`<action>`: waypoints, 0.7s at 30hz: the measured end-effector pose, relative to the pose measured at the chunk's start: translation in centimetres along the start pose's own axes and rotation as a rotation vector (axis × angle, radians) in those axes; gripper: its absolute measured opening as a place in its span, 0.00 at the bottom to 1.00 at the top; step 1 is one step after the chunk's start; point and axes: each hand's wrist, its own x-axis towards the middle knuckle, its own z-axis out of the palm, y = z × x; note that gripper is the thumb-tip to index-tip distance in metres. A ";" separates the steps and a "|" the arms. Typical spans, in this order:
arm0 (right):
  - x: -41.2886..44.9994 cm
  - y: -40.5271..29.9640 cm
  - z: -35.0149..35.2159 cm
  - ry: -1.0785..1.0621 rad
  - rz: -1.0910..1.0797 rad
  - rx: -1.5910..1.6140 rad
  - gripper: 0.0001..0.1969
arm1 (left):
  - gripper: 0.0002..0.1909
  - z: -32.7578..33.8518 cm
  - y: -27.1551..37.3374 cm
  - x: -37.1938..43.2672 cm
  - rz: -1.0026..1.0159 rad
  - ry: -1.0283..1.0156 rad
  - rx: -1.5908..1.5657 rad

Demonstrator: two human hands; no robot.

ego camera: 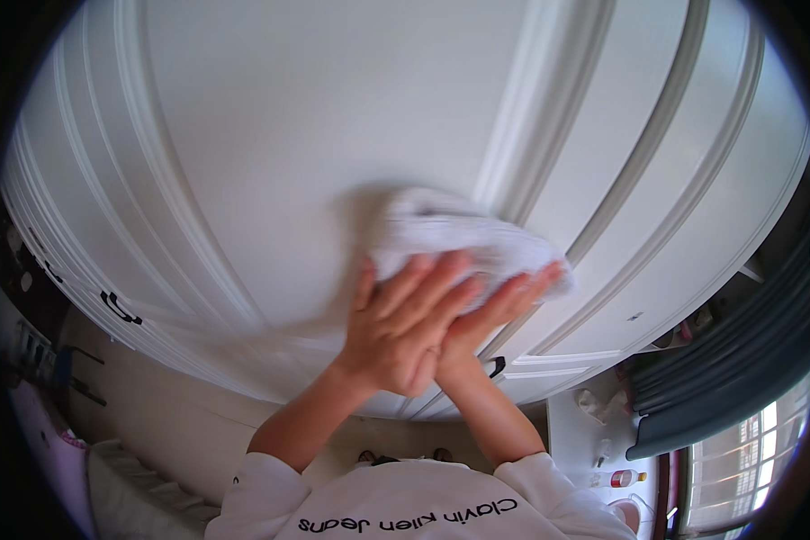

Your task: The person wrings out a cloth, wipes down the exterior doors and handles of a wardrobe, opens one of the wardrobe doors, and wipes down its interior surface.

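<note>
A white cloth [466,236], slightly blurred, lies bunched against the white panelled door of a wardrobe [324,121]. My left hand [405,317] and my right hand [486,310] both press on its lower part, with the fingers spread. The heels of the hands meet and partly overlap, and the cloth reaches over the door's raised moulding on the right. Which fingers grip the fabric cannot be told. A black door handle [496,366] shows just beside the right wrist.
More black handles [120,308] sit on the doors at left. A dark curtain [729,371] hangs beside a window at right, above a white surface with a bottle [628,478]. Bedding with a ruffled cover [135,486] stands at lower left.
</note>
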 end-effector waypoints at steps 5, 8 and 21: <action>-2.6 -7.4 4.9 -0.069 -0.198 0.134 0.32 | 0.25 -4.6 -4.9 -6.3 -0.227 0.137 0.052; -3.3 -10.0 5.7 -0.272 -0.444 0.004 0.27 | 0.28 -5.2 -7.1 -9.7 -0.243 0.219 0.041; -0.7 -0.6 -1.7 -0.705 -0.998 -0.073 0.29 | 0.44 6.3 5.0 -12.0 -0.845 0.299 -0.194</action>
